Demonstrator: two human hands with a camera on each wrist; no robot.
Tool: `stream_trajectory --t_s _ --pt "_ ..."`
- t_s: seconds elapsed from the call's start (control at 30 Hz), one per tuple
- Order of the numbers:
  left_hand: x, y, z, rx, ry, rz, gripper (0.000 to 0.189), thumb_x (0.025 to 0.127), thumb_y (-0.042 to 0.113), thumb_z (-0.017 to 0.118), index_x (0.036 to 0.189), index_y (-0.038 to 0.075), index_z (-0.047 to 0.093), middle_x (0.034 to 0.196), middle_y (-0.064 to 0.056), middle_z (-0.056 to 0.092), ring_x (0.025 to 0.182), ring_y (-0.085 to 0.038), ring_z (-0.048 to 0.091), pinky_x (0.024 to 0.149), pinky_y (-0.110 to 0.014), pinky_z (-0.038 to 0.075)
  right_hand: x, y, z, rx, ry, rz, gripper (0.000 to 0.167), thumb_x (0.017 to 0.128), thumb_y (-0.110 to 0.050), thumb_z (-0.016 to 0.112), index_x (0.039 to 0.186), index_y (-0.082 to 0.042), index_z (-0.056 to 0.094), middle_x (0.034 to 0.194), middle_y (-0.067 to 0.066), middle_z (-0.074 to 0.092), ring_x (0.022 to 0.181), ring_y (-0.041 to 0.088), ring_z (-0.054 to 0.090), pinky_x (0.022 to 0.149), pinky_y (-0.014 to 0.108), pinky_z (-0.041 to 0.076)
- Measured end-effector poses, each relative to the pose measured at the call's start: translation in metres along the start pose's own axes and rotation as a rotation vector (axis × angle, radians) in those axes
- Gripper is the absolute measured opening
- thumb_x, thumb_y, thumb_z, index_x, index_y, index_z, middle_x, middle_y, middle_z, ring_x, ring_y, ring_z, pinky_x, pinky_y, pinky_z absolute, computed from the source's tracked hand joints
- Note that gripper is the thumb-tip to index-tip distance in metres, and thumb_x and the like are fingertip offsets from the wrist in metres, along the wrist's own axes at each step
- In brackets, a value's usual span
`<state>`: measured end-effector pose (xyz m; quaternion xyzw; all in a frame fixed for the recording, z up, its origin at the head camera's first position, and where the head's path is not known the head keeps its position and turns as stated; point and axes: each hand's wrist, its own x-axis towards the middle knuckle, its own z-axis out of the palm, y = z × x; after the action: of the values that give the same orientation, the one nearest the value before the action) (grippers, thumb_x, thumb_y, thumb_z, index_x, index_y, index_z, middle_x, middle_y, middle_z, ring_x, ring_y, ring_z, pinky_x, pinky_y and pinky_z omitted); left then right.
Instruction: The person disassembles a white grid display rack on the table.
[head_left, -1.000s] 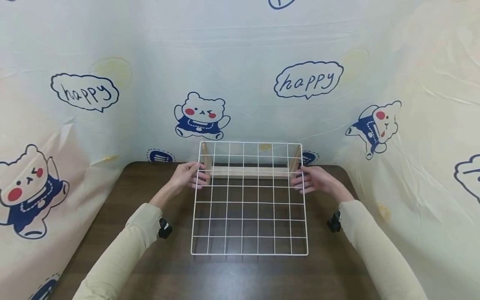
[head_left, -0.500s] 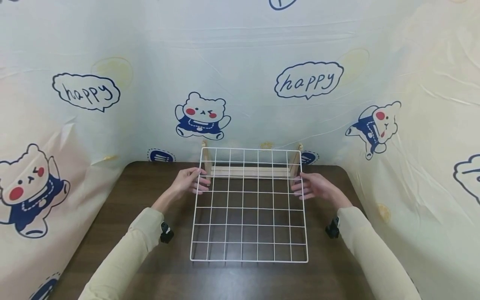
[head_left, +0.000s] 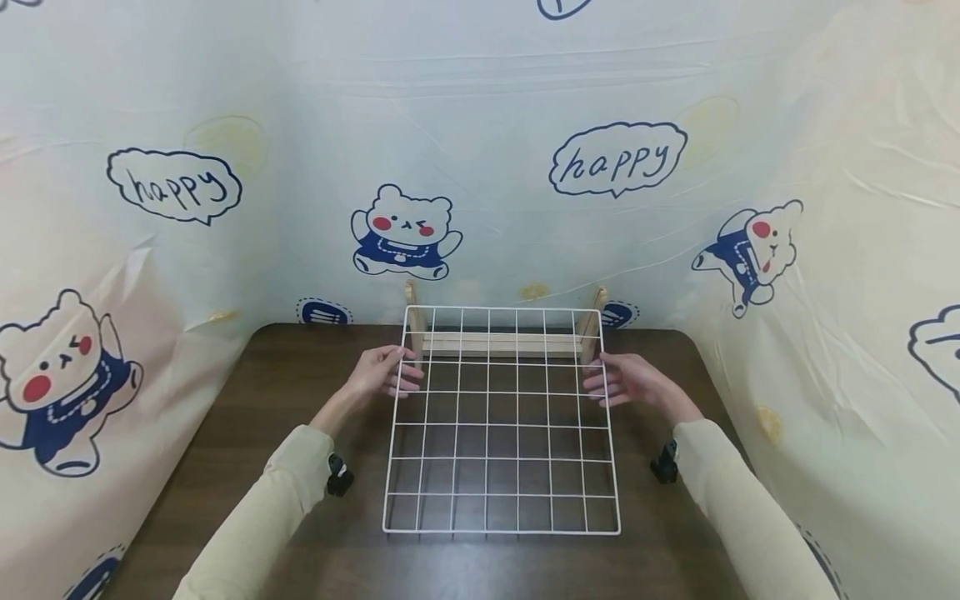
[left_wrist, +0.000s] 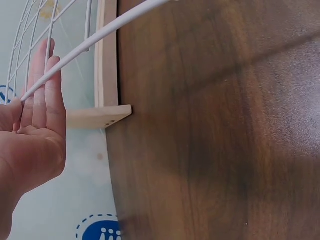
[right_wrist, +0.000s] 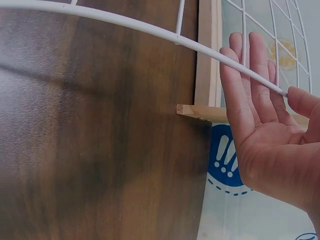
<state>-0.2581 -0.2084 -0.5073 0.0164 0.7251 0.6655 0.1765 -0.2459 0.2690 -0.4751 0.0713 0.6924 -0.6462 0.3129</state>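
Observation:
A white wire grid panel (head_left: 501, 532) is held up over the dark table, its near edge lower in the head view. My left hand (head_left: 378, 371) pinches its left rim between thumb and fingers, near the far end. On the opposite side, my right hand (head_left: 633, 379) pinches the right rim the same way. Both wrist views show the fingers extended behind the rim, with the thumb on the other side of it. A light wooden stand (head_left: 472, 345), with a crossbar and two side pieces, sits behind the panel at the table's back and shows through the mesh.
The brown wooden table (head_left: 277, 383) reaches back to a pale printed curtain (head_left: 495, 100) with bears and "happy" bubbles. Curtain also hangs along the left and right sides. A shadow lies on the tabletop in both wrist views.
Both hands have brought the grid panel lower in the head view and nearer to me. Its far edge now sits below the tops of the stand's side pieces, and the pinch grips look unchanged.

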Motion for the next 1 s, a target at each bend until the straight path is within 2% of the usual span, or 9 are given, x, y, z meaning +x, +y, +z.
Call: stream_trajectory --t_s 0.33,0.6,0.87,1.0 --pt "0.0 -0.009 0.006 -0.019 0.016 -0.023 0.038 0.107 0.024 0.036 0.122 -0.007 0.051 0.096 -0.019 0.071 0.077 -0.034 0.071 0.072 -0.056 0.054 0.002 0.011 0.001 0.019 0.014 0.035 0.048 0.107 -0.031 0.028 0.139 0.005 0.036 0.108 0.02 0.068 0.093 0.031 0.068 0.089 0.052 0.051" --pt "-0.003 -0.017 0.008 -0.025 0.012 -0.049 0.042 0.107 0.024 0.034 0.128 -0.01 0.048 0.097 -0.019 0.071 0.078 -0.033 0.071 0.08 -0.063 0.047 0.001 0.021 0.002 0.025 0.006 0.044 0.047 0.107 -0.024 0.03 0.14 0.009 0.034 0.111 0.023 0.066 0.096 0.033 0.068 0.089 0.052 0.051" --pt "-0.004 -0.023 0.007 -0.023 0.01 -0.037 0.044 0.107 0.024 0.034 0.128 -0.013 0.046 0.097 -0.021 0.071 0.076 -0.032 0.071 0.072 -0.055 0.054 0.002 0.032 0.002 0.077 0.01 0.046 0.047 0.106 -0.019 0.036 0.141 0.011 0.031 0.115 0.026 0.064 0.096 0.032 0.068 0.092 0.051 0.049" --pt "-0.003 -0.027 0.009 -0.041 0.009 -0.057 0.043 0.107 0.024 0.035 0.128 -0.013 0.045 0.099 -0.024 0.069 0.077 -0.034 0.071 0.072 -0.056 0.054 0.002 0.037 0.003 0.091 0.03 0.055 0.046 0.106 -0.019 0.037 0.141 0.011 0.032 0.111 0.024 0.066 0.095 0.031 0.069 0.094 0.052 0.047"
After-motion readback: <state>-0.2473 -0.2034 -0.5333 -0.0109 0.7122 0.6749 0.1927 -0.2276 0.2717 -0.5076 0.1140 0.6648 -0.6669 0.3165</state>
